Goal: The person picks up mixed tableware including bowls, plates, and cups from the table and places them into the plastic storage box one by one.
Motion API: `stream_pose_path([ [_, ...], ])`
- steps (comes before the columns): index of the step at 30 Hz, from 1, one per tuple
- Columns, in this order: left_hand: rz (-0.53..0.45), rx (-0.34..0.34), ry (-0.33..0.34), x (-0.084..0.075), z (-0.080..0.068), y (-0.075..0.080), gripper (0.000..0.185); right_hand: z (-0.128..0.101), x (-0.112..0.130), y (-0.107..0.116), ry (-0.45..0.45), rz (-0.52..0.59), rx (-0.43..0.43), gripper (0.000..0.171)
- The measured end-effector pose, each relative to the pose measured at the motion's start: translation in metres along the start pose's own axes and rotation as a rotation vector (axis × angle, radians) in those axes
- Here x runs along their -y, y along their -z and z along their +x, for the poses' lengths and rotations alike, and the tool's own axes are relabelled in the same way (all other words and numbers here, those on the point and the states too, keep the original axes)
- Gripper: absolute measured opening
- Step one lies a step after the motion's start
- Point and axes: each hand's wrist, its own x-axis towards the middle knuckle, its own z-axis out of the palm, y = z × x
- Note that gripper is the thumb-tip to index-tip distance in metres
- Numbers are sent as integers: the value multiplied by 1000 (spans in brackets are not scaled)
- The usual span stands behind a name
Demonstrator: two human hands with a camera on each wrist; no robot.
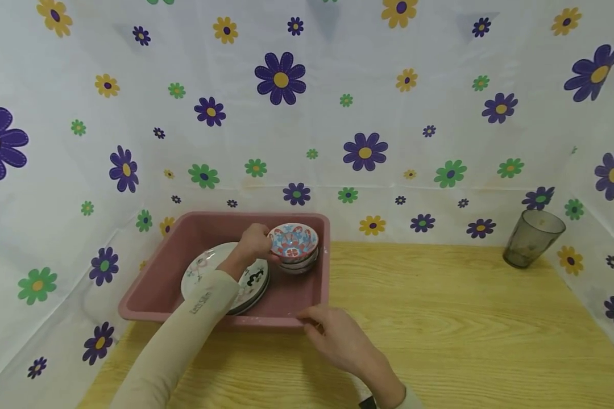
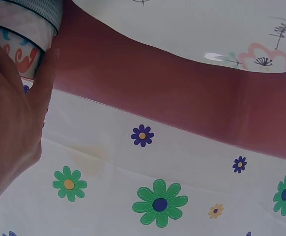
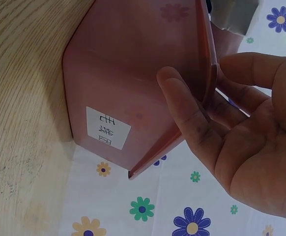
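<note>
In the head view, my left hand [image 1: 256,243] reaches over the plates and grips the side of a bowl [image 1: 293,241] with a red and blue pattern. That bowl tops a small stack of bowls [image 1: 299,266] in the right end of a pink plastic basin [image 1: 225,322]. Fingers of this hand lie along the bowls [image 2: 22,51] in the left wrist view. At the basin's near right corner, my right hand [image 1: 340,338] pinches the rim, one digit outside the wall in the right wrist view. Stacked white plates [image 1: 210,261] with painted decoration lie beside the bowls.
The basin stands on a light wooden table [image 1: 455,318]. Toward the back right corner of the table is a grey see-through glass [image 1: 533,238]. A white flower-print sheet [image 1: 317,119] rises behind and at both sides. A white label [image 3: 108,128] with writing sticks to the basin's outer wall.
</note>
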Motion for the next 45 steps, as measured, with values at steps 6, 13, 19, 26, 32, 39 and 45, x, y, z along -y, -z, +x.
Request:
stream_pose_path([
  [6,107,-29,-4,-2,-4,-4,34,1,-1,0,-36,1,25,19],
  [13,159,-7,3,2,0,-5,44,1,-2,-1,-44,0,39,19],
  [19,177,31,-5,1,0,-1,35,2,-1,0,-49,6,49,19],
  [26,228,52,-39,-12,-12,13,26,1,0,0,-33,-1,37,20],
  [32,286,47,-54,-24,-24,22,40,0,-1,0,-12,-8,20,19],
  [39,349,-3,-153,-32,-41,24,41,0,-1,-3,-24,-23,34,20],
  [45,319,-32,-224,-36,-59,18,45,-2,0,-4,5,-26,7,20],
])
